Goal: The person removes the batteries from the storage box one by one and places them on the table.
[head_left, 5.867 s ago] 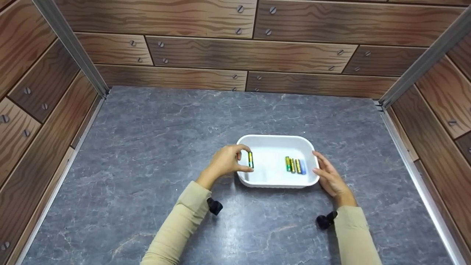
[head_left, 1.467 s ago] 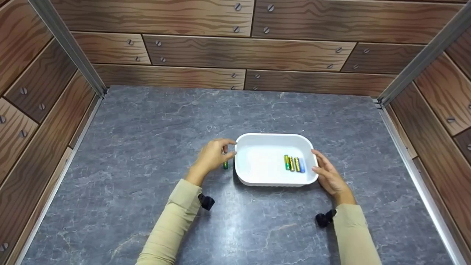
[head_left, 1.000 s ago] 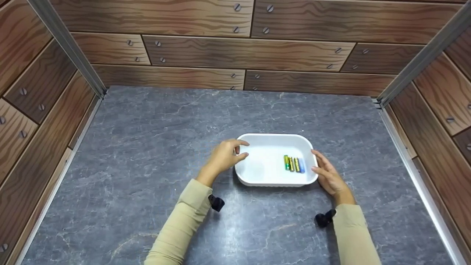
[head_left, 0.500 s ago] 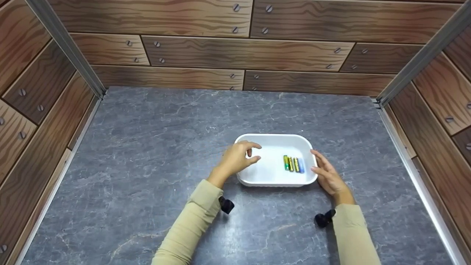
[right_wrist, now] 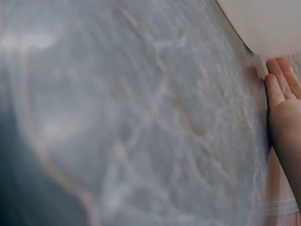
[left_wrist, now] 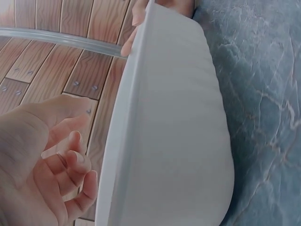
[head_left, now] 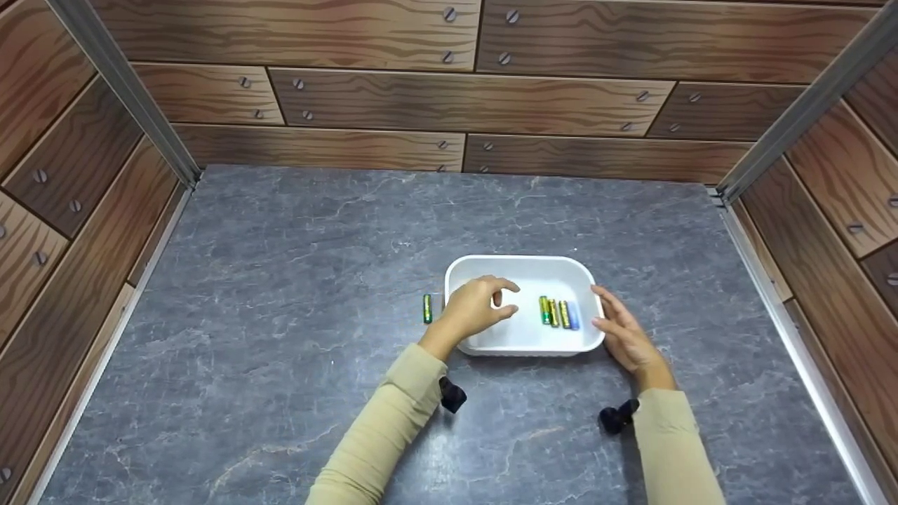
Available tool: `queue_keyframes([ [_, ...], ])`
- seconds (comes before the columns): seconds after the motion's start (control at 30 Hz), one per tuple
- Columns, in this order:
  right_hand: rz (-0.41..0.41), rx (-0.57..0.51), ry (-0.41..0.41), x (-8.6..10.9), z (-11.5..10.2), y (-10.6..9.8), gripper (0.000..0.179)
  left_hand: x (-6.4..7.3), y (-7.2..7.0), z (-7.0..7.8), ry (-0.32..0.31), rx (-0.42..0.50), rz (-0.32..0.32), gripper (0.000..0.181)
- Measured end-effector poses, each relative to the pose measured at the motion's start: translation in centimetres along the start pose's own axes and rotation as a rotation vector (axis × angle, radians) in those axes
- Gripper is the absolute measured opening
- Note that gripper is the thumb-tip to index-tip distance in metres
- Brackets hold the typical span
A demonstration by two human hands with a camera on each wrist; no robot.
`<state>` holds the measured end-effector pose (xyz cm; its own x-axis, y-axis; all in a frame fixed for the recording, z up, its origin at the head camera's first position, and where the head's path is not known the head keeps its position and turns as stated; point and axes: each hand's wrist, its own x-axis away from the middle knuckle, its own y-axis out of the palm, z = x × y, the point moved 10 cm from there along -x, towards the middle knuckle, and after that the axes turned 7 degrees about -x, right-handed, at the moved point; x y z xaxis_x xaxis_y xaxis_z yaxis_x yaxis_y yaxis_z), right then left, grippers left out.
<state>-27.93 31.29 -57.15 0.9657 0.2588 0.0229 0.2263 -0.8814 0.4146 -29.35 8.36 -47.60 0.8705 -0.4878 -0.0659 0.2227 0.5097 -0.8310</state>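
A white plastic container (head_left: 523, 347) stands on the table. Inside it, toward the right end, several batteries (head_left: 553, 313) lie side by side, green and gold ones plus a blue one. My left hand (head_left: 476, 308) hovers over the container's left part, thumb and forefinger apart with nothing between them; in the left wrist view its fingers (left_wrist: 84, 197) are loosely bent beside the rim. My right hand (head_left: 628, 337) holds the container's right end, thumb and forefinger over the rim, other fingers (right_wrist: 277, 87) along the outer wall. One green-and-gold battery (head_left: 427, 308) lies on the table, left of the container.
The grey marbled tabletop (head_left: 295, 280) extends around the container. Wood-patterned panels (head_left: 393, 98) close off the back and both sides, with metal posts (head_left: 133, 91) at the corners. A small black camera (head_left: 452, 395) sits at my left wrist.
The green-and-gold battery my left hand pinched over the container now lies on the table to its left. That hand has come back rightward over the container, without a battery. The right hand stays put.
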Motion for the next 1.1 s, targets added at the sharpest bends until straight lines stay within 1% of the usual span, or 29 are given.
queue_keyframes([
  [0.1, 0.022, 0.005, 0.009, 0.1, 0.1, -0.2, 0.052, -0.2, 0.6, 0.3, 0.0, 0.004, -0.009, 0.032],
  [0.37, 0.04, 0.005, 0.017, 0.3, 0.1, -0.2, 0.053, -0.7, 2.1, 0.9, -0.022, -0.004, -0.036, 0.032],
  [0.5, 0.067, 0.012, 0.028, 0.3, 0.2, -0.4, 0.053, -1.1, 2.8, 1.1, -0.029, -0.004, -0.033, 0.033],
  [0.67, 0.049, 0.007, 0.011, 0.3, 0.0, -0.5, 0.053, -1.7, 4.1, 1.0, -0.056, 0.041, -0.041, 0.038],
  [0.77, 0.036, 0.002, 0.003, 0.3, -0.1, -0.4, 0.053, -2.1, 4.8, 1.1, -0.075, 0.052, -0.051, 0.041],
  [0.97, 0.04, 0.01, 0.006, 0.2, -0.1, -0.3, 0.052, -2.6, 5.7, 1.5, -0.094, 0.035, -0.061, 0.043],
  [1.1, 0.038, 0.01, 0.012, 0.1, -0.1, -0.2, 0.051, -3.0, 6.1, 1.4, -0.127, 0.003, -0.064, 0.046],
])
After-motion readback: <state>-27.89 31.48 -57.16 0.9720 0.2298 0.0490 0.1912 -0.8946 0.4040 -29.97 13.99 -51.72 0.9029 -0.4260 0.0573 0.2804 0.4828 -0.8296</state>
